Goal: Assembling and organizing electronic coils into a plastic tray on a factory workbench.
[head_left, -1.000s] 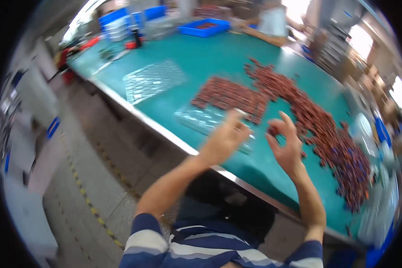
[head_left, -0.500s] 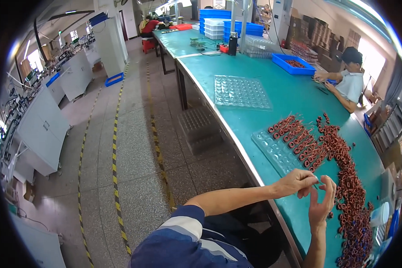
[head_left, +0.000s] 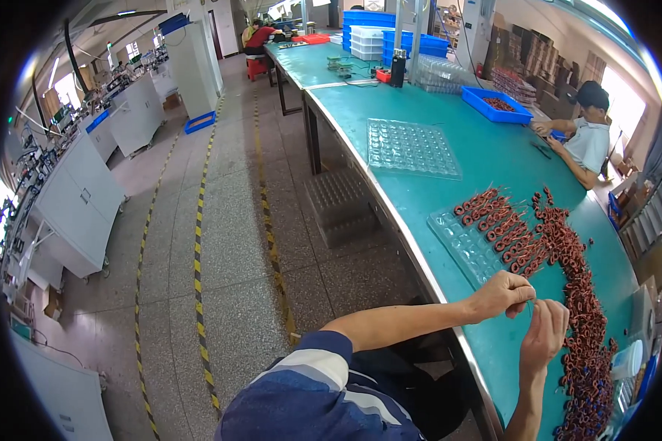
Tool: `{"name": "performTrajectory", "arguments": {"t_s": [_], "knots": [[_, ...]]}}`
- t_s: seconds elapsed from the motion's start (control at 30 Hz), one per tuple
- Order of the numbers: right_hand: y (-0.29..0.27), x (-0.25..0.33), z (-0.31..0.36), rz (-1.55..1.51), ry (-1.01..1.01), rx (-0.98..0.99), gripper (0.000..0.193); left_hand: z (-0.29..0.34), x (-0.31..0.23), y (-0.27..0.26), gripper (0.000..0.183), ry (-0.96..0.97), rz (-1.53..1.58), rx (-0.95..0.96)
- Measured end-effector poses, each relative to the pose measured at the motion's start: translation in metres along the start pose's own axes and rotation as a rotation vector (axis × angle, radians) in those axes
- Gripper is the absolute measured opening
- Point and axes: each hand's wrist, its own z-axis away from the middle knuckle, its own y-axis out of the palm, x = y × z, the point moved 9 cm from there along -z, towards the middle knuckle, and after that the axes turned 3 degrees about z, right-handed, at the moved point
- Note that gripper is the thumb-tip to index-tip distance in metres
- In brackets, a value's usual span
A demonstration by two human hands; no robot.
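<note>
Over the near part of the green table, my left hand is pinched closed around something its fingers hide. Close beside it, my right hand has its fingertips pressed together on a thin wire that spans the small gap between the hands. Just beyond them lies a see-through plastic tray with moulded pockets. Rows of red ring coils with wire leads cover its right side. A long heap of loose red ring coils runs along the right of the tray and past my right hand.
A second see-through tray lies farther up the table. A co-worker sits at the far right side, near a blue bin of coils. A white-lidded tub stands at the right edge. Stacked trays sit beneath the table.
The view has shifted slightly, moving the scene to the right. My right hand's fingers, spread more before, have closed together at the tips near my left hand.
</note>
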Motion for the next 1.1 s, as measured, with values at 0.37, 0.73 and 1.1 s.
{"name": "performTrajectory", "arguments": {"t_s": [0.37, 0.73, 1.1], "knots": [[-0.013, -0.019, 0.013, 0.053, 0.080, -0.023, 0.008, -0.006, 0.008, 0.017, 0.015, 0.009, -0.012, 0.051], [0.065, -0.081, 0.047, -1.006, 0.937, 0.151, 0.030, 0.007, 0.004, 0.002, 0.023, -0.036, 0.070, 0.014], [0.084, -0.060, 0.056, -1.142, 0.874, 0.262, 0.032, 0.012, -0.014, 0.000, 0.035, 0.073, -0.067, 0.063]]}}
